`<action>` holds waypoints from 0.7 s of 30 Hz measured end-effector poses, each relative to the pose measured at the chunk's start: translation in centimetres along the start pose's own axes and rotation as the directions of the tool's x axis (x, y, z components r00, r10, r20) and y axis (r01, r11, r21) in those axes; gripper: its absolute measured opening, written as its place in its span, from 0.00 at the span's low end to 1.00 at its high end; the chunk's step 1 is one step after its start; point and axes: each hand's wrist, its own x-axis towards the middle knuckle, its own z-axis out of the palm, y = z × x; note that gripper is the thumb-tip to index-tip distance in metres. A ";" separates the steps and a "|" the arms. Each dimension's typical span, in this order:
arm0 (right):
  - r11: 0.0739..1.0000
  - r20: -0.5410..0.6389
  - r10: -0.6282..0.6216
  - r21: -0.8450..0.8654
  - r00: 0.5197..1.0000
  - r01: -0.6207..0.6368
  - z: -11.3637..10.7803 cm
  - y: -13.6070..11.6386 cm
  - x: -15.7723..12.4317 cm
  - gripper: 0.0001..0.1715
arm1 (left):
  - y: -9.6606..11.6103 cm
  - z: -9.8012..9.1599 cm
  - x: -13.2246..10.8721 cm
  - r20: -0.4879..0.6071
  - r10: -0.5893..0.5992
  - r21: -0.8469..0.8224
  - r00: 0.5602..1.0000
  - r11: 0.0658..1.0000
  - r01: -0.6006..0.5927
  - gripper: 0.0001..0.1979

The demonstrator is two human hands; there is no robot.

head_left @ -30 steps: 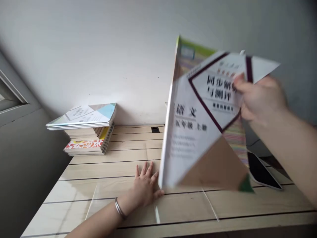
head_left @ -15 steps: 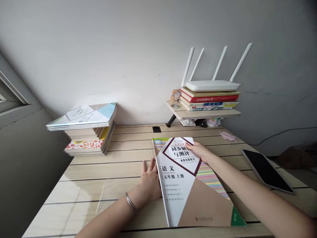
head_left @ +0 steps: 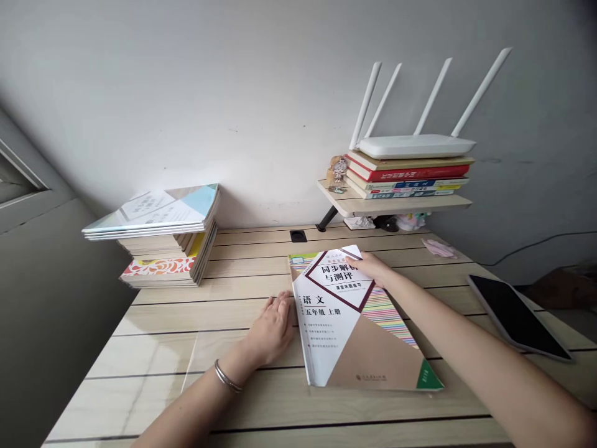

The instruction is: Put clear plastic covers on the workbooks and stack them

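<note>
Clearly, in the head view, the only one here, the work is at the workbook [head_left: 368, 351], which appears to lie on the tabletop [head_left: 149, 348] between the two forearms, its cover facing up and its spine side to the left. The right hand [head_left: 373, 269] holds this workbook at the upper right edge: the thumb presses on the cover, and the other fingers are hidden, probably underneath. The left hand [head_left: 272, 328] holds nothing; it rests palm down, its fingers straight and close together, just beside the spine. Whether it touches the spine, I cannot tell.

To handle the workbook well, I would keep the right thumb's pressure light, because a soft cover can bend easily, and its top right corner looks a little raised. The left hand is well placed to serve as a side stop, so the spine can be kept straight against it. It would be better to free the right fingers from below slowly, so that the workbook does not turn. The stack of books [head_left: 161, 270] at the far left and the dark-screened device [head_left: 520, 317] at the right stand well apart from the workbook, so there is enough room for small corrections.
</note>
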 end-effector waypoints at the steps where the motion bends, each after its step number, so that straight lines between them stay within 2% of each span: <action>1: 1.000 0.002 -0.005 -0.006 1.000 0.005 0.0 0.0 0.1 0.21 | -0.1 0.2 -0.1 -0.013 0.012 0.013 1.000 1.000 -0.012 0.26; 3: 1.000 0.010 -0.018 -0.014 1.000 0.018 0.0 0.0 0.3 0.21 | -0.3 0.6 -0.2 -0.025 0.035 0.045 0.999 0.998 -0.034 0.28; 6: 0.999 0.025 -0.036 -0.011 0.999 0.036 0.1 0.3 0.3 0.21 | -0.3 1.0 -0.3 -0.031 0.071 0.097 0.997 0.993 -0.068 0.36; 12: 0.999 0.058 -0.046 0.005 0.997 0.046 0.2 0.4 0.2 0.21 | -0.4 0.7 -0.1 0.026 0.084 0.124 0.996 0.989 -0.087 0.44; 21: 0.996 0.023 -0.085 0.013 0.996 0.084 0.1 0.3 -0.4 0.16 | -0.4 0.5 -0.1 0.035 0.076 0.106 0.996 0.991 -0.080 0.47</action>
